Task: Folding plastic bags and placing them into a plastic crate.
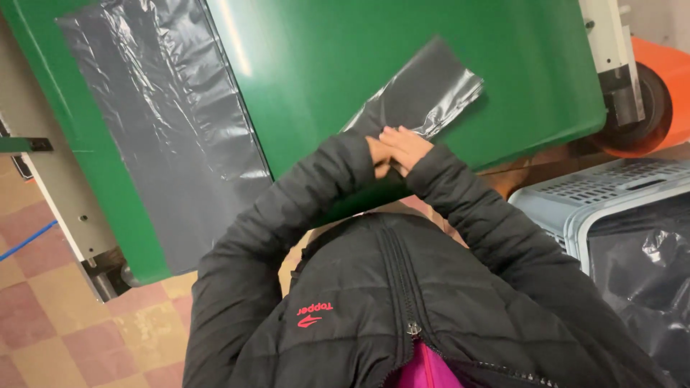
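At the near edge of the green belt [402, 79], a grey plastic bag [424, 93] is pressed flat under both hands.
In the head view, the left hand [379, 152] and right hand [407, 146] are laid together, fingers flat on the bag's near end, nothing clasped. A second bag [165, 122] lies spread along the belt's left edge, untouched; more grey plastic is seen gathered in the basket [575, 197] at right.

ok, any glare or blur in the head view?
Head view: a bright streak of glare on the green table, sheen on the grey plastic bags; the hands are slightly soft, the jacket sharp; edges lean from the wide lens.
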